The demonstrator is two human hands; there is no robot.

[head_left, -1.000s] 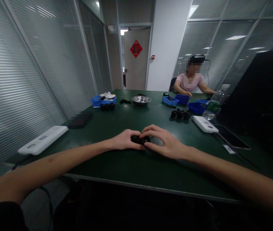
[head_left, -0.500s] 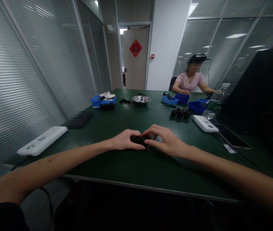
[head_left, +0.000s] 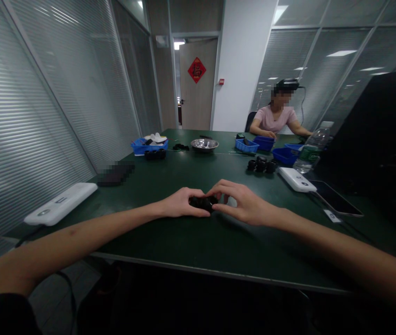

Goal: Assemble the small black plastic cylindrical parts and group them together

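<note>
Both hands meet mid-counter, closer to the near edge than the far one. The left hand (head_left: 180,203) has its fingers curled narrow around the left end of a small black part (head_left: 203,203). The right hand (head_left: 243,204) pinches the part's right end with thumb and forefinger, other fingers fanned loose. The part is low over the counter (head_left: 184,246); I can't tell if it touches. It's dark and mostly covered, so its shape is unclear, maybe two pieces butted together.

Near the right edge: more black parts (head_left: 262,165) in a cluster, a white pack (head_left: 297,179), a phone (head_left: 335,198), a bottle (head_left: 311,150), blue bins (head_left: 265,143). At the left edge: another white pack (head_left: 60,209) with a cord off the side. Toward the far edge: a bowl (head_left: 204,144) and a blue tray (head_left: 149,146). A co-worker (head_left: 278,118) sits at the far right corner, hands at their own bins.

Risks, as I judge them:
- The grip is fingertip-only on a small smooth piece, so uneven squeeze or twist could pop it out and send it rolling to the near edge.
- The part is dark on a dark counter in dim light, so a dropped piece would be hard to spot.
- If it is two pieces, the covered joint could go together crooked, since the fingers hide the alignment.
</note>
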